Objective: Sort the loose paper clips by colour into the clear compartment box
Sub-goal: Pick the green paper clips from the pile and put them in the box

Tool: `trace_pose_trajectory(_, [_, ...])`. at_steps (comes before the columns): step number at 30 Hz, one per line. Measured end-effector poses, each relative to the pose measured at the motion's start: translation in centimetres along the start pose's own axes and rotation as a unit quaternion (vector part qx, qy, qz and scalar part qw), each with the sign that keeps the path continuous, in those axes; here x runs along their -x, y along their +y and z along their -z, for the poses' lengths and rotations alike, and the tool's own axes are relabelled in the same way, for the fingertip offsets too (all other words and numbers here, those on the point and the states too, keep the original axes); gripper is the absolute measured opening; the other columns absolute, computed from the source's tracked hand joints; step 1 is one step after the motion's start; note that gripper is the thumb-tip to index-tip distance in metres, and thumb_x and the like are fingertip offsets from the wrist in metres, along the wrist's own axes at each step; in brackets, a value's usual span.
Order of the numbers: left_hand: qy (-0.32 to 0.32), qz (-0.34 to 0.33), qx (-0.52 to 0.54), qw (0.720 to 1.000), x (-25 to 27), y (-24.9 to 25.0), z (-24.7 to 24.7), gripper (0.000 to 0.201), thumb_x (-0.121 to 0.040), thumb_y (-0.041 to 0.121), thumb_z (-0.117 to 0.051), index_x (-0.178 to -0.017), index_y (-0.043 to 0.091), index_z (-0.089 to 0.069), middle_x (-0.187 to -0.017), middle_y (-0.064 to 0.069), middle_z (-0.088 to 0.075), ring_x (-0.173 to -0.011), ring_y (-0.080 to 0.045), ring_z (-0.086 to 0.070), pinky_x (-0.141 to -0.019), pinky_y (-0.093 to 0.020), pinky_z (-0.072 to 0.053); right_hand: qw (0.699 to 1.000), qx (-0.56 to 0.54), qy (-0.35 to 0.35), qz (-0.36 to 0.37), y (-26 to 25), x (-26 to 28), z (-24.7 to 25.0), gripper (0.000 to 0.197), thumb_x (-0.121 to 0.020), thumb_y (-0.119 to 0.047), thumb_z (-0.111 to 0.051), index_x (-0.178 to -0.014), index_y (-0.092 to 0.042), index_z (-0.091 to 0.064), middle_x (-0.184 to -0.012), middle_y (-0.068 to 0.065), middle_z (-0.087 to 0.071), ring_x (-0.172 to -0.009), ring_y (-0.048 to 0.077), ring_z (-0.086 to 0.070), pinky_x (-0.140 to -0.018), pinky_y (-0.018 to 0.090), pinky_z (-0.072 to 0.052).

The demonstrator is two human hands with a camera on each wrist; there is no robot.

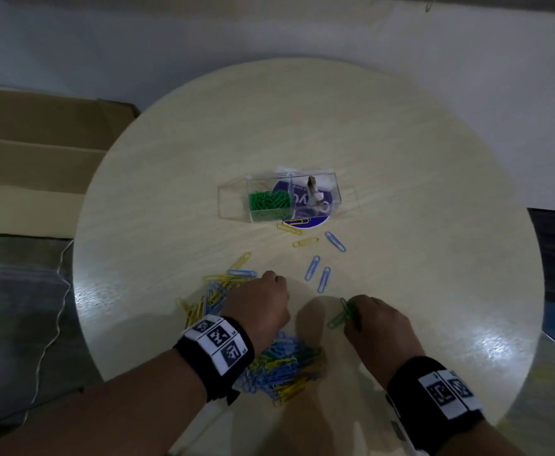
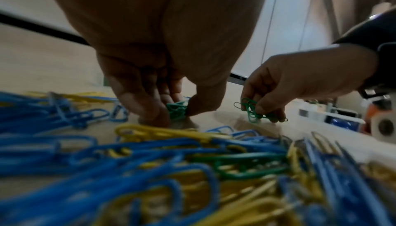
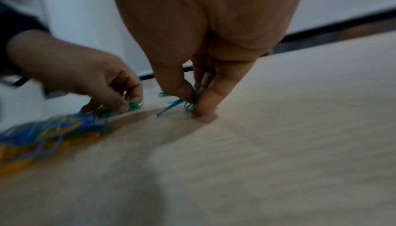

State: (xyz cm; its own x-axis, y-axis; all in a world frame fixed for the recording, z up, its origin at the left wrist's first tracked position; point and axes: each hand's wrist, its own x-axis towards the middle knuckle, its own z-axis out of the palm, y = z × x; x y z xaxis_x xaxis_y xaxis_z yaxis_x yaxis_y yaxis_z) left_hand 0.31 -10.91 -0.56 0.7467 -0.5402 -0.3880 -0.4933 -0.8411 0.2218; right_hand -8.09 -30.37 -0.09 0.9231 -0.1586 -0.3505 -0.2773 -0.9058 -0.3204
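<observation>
A clear compartment box (image 1: pixel 315 179) stands mid-table; its left cell holds green clips (image 1: pixel 269 201), its right cell shows a small white object. A mixed pile of blue, yellow and green clips (image 1: pixel 282 366) (image 2: pixel 193 170) lies near the front edge under my left wrist. My left hand (image 1: pixel 263 301) (image 2: pixel 173 109) pinches a bunch of green clips (image 2: pixel 176 109) against the table. My right hand (image 1: pixel 371 320) (image 3: pixel 193 104) pinches another bunch of green clips (image 1: pixel 343 314) (image 2: pixel 252 111) (image 3: pixel 171 107), fingertips on the tabletop.
Loose blue clips (image 1: pixel 319 274) and yellow clips (image 1: pixel 305 241) are scattered between the hands and the box. The round wooden table (image 1: pixel 401 159) has a purple disc (image 1: pixel 312 222) under the box. Cardboard boxes (image 1: pixel 39 166) sit on the floor at the left.
</observation>
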Motion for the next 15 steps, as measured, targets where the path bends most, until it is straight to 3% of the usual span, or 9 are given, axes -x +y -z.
trace_pose_trajectory(4, [-0.005, -0.007, 0.067, 0.998, 0.3, -0.4, -0.2, 0.014, -0.092, 0.023, -0.052, -0.100, 0.013, -0.046, -0.104, -0.008, -0.048, -0.091, -0.030, -0.054, -0.065, -0.033, -0.030, 0.991, -0.111, 0.037, -0.059, -0.2, -1.1, 1.5, 0.023, -0.070, -0.020, -0.072, -0.093, -0.021, -0.069, -0.085, 0.006, -0.073, -0.084, 0.030, -0.067, -0.069, 0.033, -0.051])
trace_pose_trajectory(8, [-0.041, -0.026, 0.064, 0.997, 0.4, -0.9, -0.1, 0.017, -0.092, 0.019, -0.054, -0.106, 0.012, -0.047, -0.109, -0.010, -0.051, -0.098, -0.031, -0.053, -0.070, -0.032, -0.031, 0.979, -0.173, 0.093, -0.058, -1.1, -3.4, 4.1, 0.021, -0.069, -0.014, -0.075, -0.087, -0.023, -0.070, -0.068, -0.002, -0.070, -0.070, 0.019, -0.066, -0.063, 0.022, -0.044])
trace_pose_trajectory(11, [-0.039, -0.014, 0.102, 0.994, 0.0, -1.3, 0.7, 0.014, -0.092, 0.024, -0.055, -0.097, 0.014, -0.047, -0.108, -0.010, -0.055, -0.099, -0.031, -0.054, -0.072, -0.032, -0.032, 0.969, -0.207, 0.128, -0.033, -2.5, -5.5, 6.6, 0.020, -0.070, -0.013, -0.072, -0.086, -0.024, -0.070, -0.060, -0.008, -0.066, -0.064, 0.013, -0.063, -0.055, 0.010, -0.038])
trace_pose_trajectory(13, [-0.005, 0.015, 0.169, 0.986, -0.5, -1.9, 2.1, 0.012, -0.088, 0.025, -0.059, -0.098, 0.018, -0.055, -0.104, -0.007, -0.060, -0.096, -0.028, -0.057, -0.070, -0.028, -0.030, 0.963, -0.234, 0.133, -0.021, -3.5, -7.0, 8.0, 0.019, -0.072, -0.015, -0.071, -0.087, -0.025, -0.069, -0.062, -0.009, -0.067, -0.063, 0.008, -0.063, -0.057, 0.006, -0.039])
trace_pose_trajectory(15, [0.077, 0.061, 0.264, 0.960, -1.5, -2.6, 4.0, 0.007, -0.084, 0.023, -0.063, -0.091, 0.023, -0.061, -0.089, -0.003, -0.068, -0.083, -0.023, -0.064, -0.065, -0.027, -0.037, 0.959, -0.250, 0.136, -0.007, -4.6, -8.6, 9.0, 0.018, -0.072, -0.016, -0.069, -0.087, -0.025, -0.067, -0.065, -0.007, -0.069, -0.063, 0.006, -0.064, -0.061, 0.011, -0.045])
